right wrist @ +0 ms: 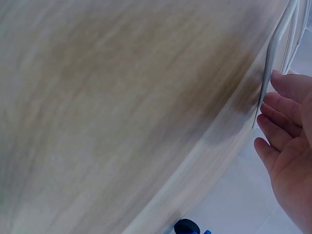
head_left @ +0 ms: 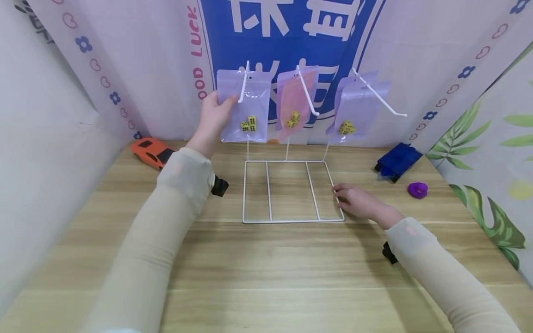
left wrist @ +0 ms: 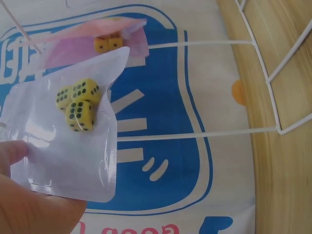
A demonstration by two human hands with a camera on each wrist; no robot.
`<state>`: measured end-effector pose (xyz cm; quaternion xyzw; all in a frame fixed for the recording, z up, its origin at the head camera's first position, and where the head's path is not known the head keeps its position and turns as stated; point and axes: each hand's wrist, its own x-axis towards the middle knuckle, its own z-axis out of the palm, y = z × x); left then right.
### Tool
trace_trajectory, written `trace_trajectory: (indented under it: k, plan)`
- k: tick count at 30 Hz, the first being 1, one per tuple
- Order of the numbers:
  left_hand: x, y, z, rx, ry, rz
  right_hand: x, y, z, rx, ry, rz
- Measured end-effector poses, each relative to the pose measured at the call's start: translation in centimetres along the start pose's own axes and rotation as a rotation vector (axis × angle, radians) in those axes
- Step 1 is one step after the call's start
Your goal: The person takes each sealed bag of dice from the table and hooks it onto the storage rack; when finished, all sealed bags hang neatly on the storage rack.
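Note:
A white wire rack stands on the table, with three hooks sticking out at its top. On the left hook hangs a clear purple-tinted bag of yellow dice. My left hand pinches this bag's left edge, thumb in front and fingers behind. A pink bag with dice hangs on the middle hook, and another purple-tinted bag with dice on the right one. My right hand lies at the base's right wire, its loosely extended fingers right at the wire.
An orange toy car sits at the table's back left. At the back right are a blue toy vehicle and a small purple ring-shaped object. A printed cloth hangs close behind the rack.

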<state>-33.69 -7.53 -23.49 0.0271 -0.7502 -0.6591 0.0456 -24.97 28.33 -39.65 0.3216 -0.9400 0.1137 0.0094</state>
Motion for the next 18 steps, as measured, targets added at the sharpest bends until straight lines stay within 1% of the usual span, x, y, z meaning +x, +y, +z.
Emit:
trace_trajectory:
  k: [7,12,13,16,18]
  plan:
    - [0.8,0.0,0.1,0.02,0.033,0.023,0.2,-0.2,-0.2,-0.001,-0.021,0.027]
    - [1.3,0.0,0.3,0.052,0.049,0.017,0.2,-0.3,0.0,0.001,-0.028,0.033]
    - [1.4,-0.1,0.3,0.062,0.052,0.017,0.2,-0.3,0.0,0.002,-0.027,0.035]
    - [1.6,-0.1,0.1,0.051,0.051,0.005,0.2,-0.3,0.2,-0.003,-0.027,0.037]
    - [1.5,-0.3,0.0,0.071,0.052,0.009,0.2,-0.3,0.3,0.0,-0.031,0.045]
